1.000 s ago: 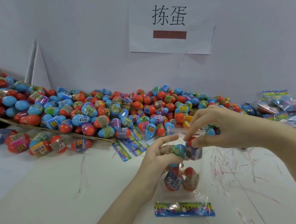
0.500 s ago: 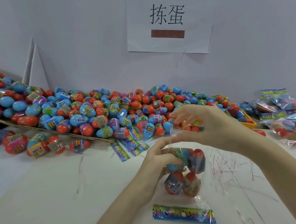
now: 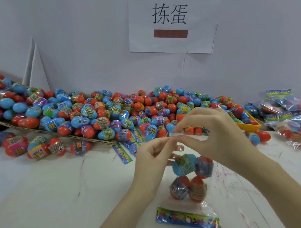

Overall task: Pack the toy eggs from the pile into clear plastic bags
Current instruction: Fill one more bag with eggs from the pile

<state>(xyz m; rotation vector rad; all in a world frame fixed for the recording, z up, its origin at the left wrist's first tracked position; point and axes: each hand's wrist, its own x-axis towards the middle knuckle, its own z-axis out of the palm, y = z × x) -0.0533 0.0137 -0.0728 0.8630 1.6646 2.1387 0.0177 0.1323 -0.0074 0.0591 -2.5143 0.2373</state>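
1. White table point(image 3: 46, 197) against a wall; a big pile of toy eggs point(image 3: 97, 113) runs along the back edge, some of it on a cardboard sheet point(image 3: 88, 138).
2. Finished bags point(image 3: 286, 117) are stacked far right, beside a yellow tray point(image 3: 249, 124).
3. The clear plastic bag point(image 3: 206, 206) hangs mid-table from the person's hands, its printed header strip point(image 3: 188, 218) at the bottom end on the table.
4. Four eggs point(image 3: 188, 178) show inside the bag, two over two.
5. Left hand point(image 3: 154, 159) pinches the bag's top edge with thumb and forefinger.
6. Right hand point(image 3: 215, 133) pinches the same edge just beside it, fingers curled.
7. Handling, judged: the film is thin, limp and slippery; the eggs are light, hard shells that roll. Best hold is the mouth edge at both sides, keeping it upward so nothing spills.
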